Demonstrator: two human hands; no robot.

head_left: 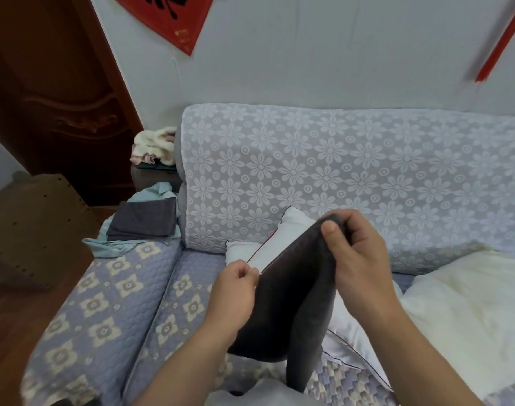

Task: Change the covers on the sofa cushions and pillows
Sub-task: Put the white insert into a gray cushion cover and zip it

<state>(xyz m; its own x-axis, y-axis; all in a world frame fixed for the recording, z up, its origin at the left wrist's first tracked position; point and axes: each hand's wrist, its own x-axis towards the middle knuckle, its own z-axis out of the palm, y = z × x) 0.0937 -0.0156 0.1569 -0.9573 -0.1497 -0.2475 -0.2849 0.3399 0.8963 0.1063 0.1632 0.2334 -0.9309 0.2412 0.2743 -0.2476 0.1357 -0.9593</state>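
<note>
My right hand (358, 259) pinches the top of the gray cover (291, 300); my left hand (235, 285) pinches its zipper edge, holding it open above the white pillow (276, 244) on the sofa (104, 303).

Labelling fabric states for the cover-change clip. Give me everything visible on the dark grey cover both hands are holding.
The dark grey fabric cushion cover looks soft, matte and limp, with a thin reddish line along its upper-left edge. It is held over the sofa seat. The right hand grips its top corner, bunched; the left hand pinches the left edge. Its lower part droops in folds. Behind it lies a white pillow with dark piping.
</note>
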